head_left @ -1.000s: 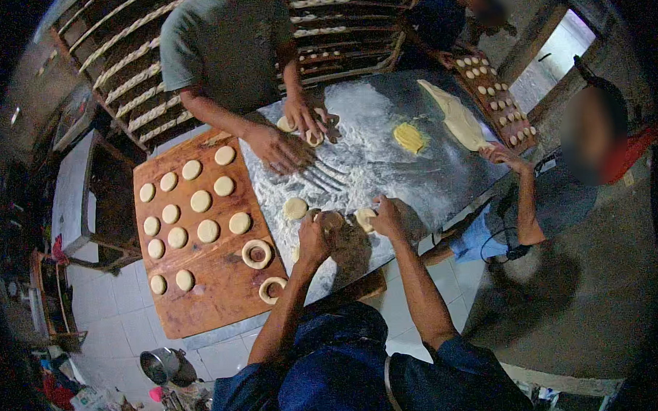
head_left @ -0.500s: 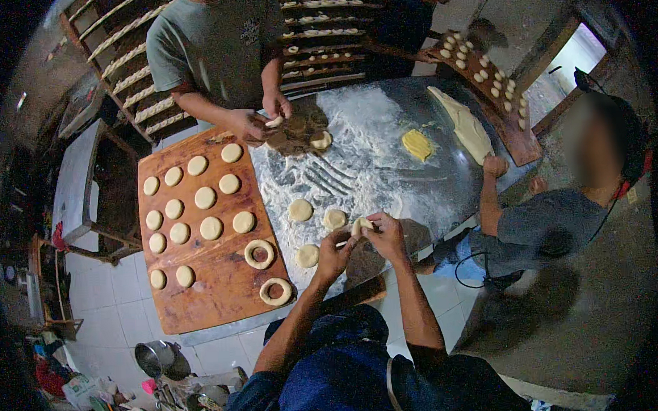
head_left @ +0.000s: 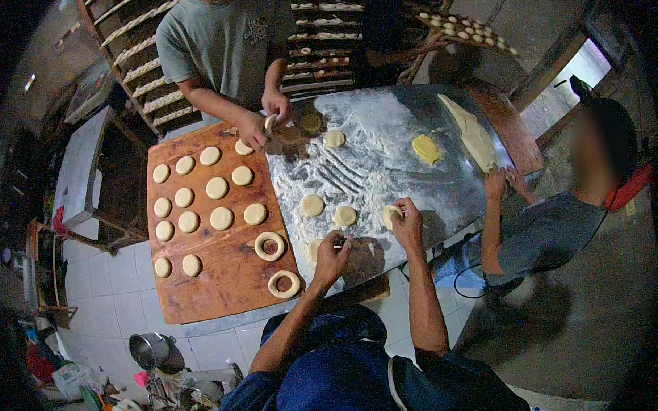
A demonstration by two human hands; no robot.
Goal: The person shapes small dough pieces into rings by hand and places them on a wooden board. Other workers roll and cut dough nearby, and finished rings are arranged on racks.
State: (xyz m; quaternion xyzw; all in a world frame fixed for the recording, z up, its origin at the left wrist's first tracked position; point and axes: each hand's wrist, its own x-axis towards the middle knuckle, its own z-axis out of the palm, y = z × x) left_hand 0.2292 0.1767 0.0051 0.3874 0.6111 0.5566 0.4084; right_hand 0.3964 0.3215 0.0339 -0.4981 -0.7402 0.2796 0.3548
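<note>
My right hand (head_left: 408, 224) grips the edge of a pale round of dough (head_left: 391, 217) at the floured table's near side. To its left, my left hand (head_left: 331, 259) has its fingers drawn together in a pinch; what they hold, if anything, is too small to make out. It partly covers another dough round (head_left: 313, 249). Two more flat rounds, one dough disc (head_left: 312, 204) and a second dough disc (head_left: 344, 216), lie on the flour just beyond my hands. Two dough rings (head_left: 269, 246) sit on the wooden board's near right corner.
The wooden board (head_left: 216, 282) bears several dough rounds. Opposite, a person (head_left: 222, 57) holds a dough piece (head_left: 270, 125). On the right, another person (head_left: 544, 230) touches a long dough sheet (head_left: 470, 135) near yellow fat (head_left: 426, 150). Behind, someone carries a loaded tray (head_left: 468, 32).
My hands have parted: the right moved right and outward with the dough round, the left stayed nearer. The far person's tray has lifted off the table. The opposite person's hands shifted slightly toward the board.
</note>
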